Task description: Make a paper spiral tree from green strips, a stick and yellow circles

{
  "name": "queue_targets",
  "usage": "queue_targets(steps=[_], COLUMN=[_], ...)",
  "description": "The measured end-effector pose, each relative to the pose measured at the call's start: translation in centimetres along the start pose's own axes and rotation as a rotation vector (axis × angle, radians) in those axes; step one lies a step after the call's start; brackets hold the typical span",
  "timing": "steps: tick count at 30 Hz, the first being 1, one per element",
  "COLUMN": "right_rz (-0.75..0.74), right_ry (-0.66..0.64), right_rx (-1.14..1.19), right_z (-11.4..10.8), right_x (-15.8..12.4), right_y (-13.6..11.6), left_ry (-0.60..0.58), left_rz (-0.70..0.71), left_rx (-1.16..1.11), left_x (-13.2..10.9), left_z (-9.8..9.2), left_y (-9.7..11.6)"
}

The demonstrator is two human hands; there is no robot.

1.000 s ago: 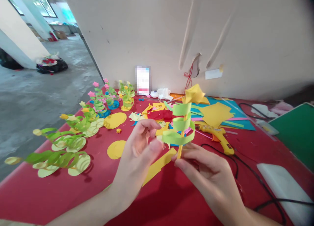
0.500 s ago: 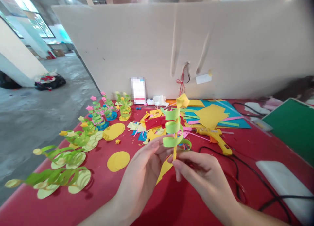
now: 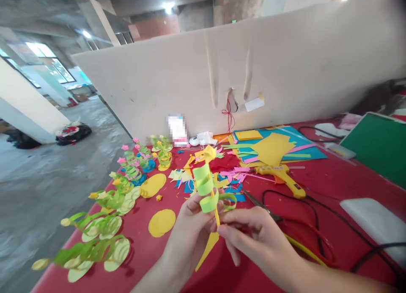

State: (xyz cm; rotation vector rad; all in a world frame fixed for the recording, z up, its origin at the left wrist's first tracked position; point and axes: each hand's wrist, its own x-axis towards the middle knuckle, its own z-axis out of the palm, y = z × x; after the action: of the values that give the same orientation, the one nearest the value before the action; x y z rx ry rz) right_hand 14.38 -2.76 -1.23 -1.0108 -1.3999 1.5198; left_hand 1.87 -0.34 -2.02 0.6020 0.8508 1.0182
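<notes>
- A yellow stem (image 3: pixel 217 218) was held upright, tilted slightly to the left, above the near middle of the red table (image 3: pixel 330 187).
- The stem's lower end was pinched between the thumb and forefinger of the right hand (image 3: pixel 255 231).
- The left hand (image 3: pixel 188 229) was placed just left of the stem with its fingers bent behind; whether anything was gripped by it cannot be told, as its fingertips were partly hidden.
- The stem was topped by a yellow star (image 3: pixel 209 153) and was encircled by a curled green strip (image 3: pixel 209 203), whose lower end was looped out to the right.
- A pointed piece of yellow paper (image 3: pixel 207 251) was seen on the table below the hands.
- Two groups of overlapping yellow discs, near (image 3: pixel 161 223) and far (image 3: pixel 153 186), were laid to the left, with a small star (image 3: pixel 159 197) between them.
- Curled paper plants (image 3: pixel 91 251) were lined up along the left edge.
- Beyond the hands, paper scraps (image 3: pixel 226 161) were strewn.
- At far right, a yellow sheet (image 3: pixel 274 147) was laid over a blue sheet (image 3: pixel 312 152).
- Nearer, on the right, a glue gun (image 3: pixel 285 177) was seen, with scissors (image 3: pixel 275 217) partly covered by the right hand.
</notes>
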Motion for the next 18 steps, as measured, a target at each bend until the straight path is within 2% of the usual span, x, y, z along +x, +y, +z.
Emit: queue_targets(steps=[7,11,18], right_rz=[0.052,0.058,0.052], right_ry=[-0.094,-0.131,-0.136], right_rx=[0.006,0.045,-0.061], right_z=[-0.1,0.0,0.0], right_x=[-0.2,-0.1,-0.1], right_y=[0.1,0.1,0.4], left_ry=[-0.005,-0.033,0.095], left_rz=[-0.024,0.028,0.143], left_rx=[0.004,0.033,0.146], left_x=[-0.2,-0.2,-0.4], left_z=[0.6,1.0,1.2], left_y=[0.3,0.4,0.6])
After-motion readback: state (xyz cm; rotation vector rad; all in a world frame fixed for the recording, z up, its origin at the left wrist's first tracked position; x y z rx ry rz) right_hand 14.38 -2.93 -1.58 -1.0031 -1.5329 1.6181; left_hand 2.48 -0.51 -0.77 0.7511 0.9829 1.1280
